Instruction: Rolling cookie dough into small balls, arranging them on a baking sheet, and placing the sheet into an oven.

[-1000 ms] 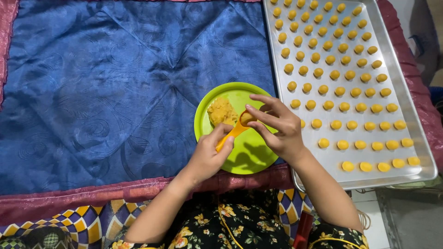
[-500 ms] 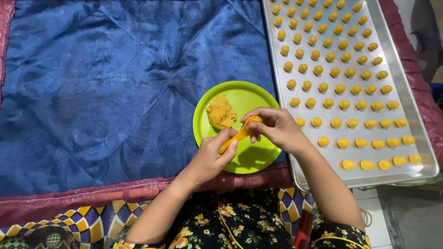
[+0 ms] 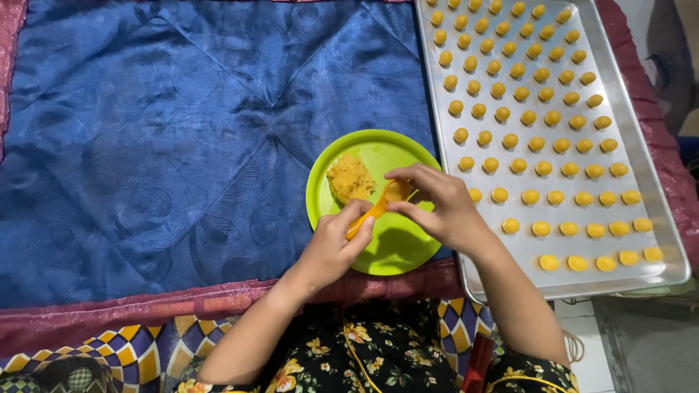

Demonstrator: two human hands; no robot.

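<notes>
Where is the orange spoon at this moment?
In the head view, the orange spoon is over the green plate, held by the left hand, just right of the yellow dough.

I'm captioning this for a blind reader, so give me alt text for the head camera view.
Seen from above, a person's left hand holds an orange spoon over a lime green plate with a lump of yellow dough, while the right hand pinches at the spoon's bowl. To the right, a metal tray holds rows of small yellow dough balls, all on a blue cloth.
</notes>
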